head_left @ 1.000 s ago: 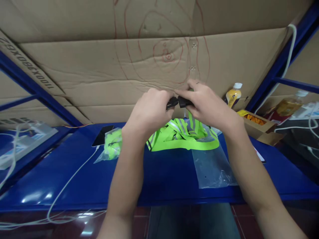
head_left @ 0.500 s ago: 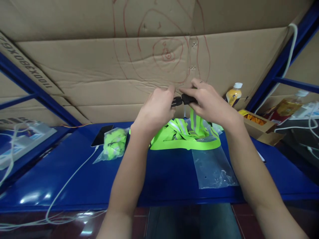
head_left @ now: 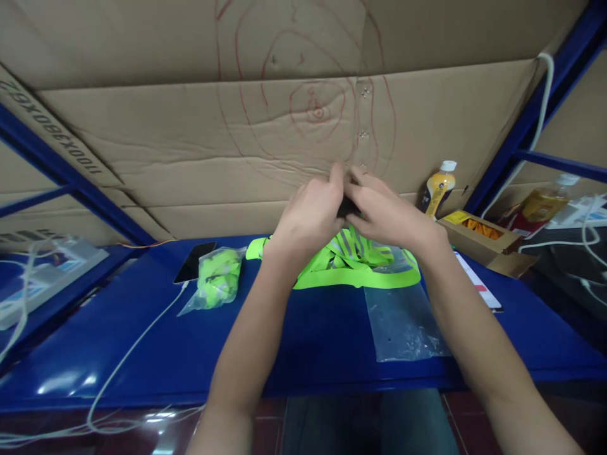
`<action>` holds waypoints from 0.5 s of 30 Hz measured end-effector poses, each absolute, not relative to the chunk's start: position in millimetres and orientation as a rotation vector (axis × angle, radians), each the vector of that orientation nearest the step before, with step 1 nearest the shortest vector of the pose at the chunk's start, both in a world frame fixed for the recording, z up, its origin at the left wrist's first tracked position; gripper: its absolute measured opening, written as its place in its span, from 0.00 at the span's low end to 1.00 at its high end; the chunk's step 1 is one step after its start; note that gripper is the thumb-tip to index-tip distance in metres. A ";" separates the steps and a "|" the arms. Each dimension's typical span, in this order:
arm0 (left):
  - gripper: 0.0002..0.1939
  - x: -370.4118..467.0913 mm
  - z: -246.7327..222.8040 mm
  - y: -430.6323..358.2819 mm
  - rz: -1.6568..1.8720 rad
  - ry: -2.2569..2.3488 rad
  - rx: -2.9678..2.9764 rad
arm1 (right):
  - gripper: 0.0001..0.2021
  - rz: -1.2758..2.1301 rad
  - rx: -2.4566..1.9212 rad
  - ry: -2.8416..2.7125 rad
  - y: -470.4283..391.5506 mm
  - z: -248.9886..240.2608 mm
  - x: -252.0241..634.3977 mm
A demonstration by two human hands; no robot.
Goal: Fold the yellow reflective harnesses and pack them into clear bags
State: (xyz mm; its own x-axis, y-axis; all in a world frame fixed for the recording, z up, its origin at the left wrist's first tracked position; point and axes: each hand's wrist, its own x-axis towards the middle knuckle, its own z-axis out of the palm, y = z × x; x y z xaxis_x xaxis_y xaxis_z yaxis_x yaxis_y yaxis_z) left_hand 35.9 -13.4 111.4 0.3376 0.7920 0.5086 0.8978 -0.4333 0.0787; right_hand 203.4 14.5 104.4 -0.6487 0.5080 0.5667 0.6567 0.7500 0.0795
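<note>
Above the table, close to the cardboard wall, my left hand [head_left: 313, 212] and my right hand [head_left: 386, 212] meet with fingers closed around a black plastic buckle [head_left: 348, 208]. Only a small dark part of the buckle shows between the fingers, so whether its halves are joined is hidden. Below them lies a heap of neon-yellow reflective strap [head_left: 358, 278] with silver stripes. A flat clear plastic bag [head_left: 403, 325] lies partly under the strap.
Left of my arms are a clear bag packed with neon strap [head_left: 219, 278], a black phone [head_left: 193, 262] on a white cable and a power strip [head_left: 57, 272]. To the right are a yellow bottle [head_left: 439, 186], an open cardboard box [head_left: 488, 243] and a lit phone [head_left: 477, 281].
My hands have come closer together, bringing the two buckle halves, seen separately before, between my fingers. The view has shifted slightly, and the phone on the right now shows more.
</note>
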 end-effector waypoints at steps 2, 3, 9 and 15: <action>0.27 34.3 110.8 -11.2 -0.697 -1.492 -2.369 | 0.15 -0.227 -0.754 -2.449 17.4 106.9 214.0; 0.28 33.3 110.3 -9.6 -0.694 -1.454 -2.358 | 0.16 -0.131 -0.689 -2.463 19.0 109.1 220.8; 0.17 33.3 105.2 -0.8 -0.678 -1.181 -2.418 | 0.15 0.185 -0.734 -2.411 31.4 117.9 249.8; 0.17 25.0 109.7 -4.3 -0.734 -1.159 -2.526 | 0.05 -0.166 -0.845 -2.292 40.3 111.0 246.5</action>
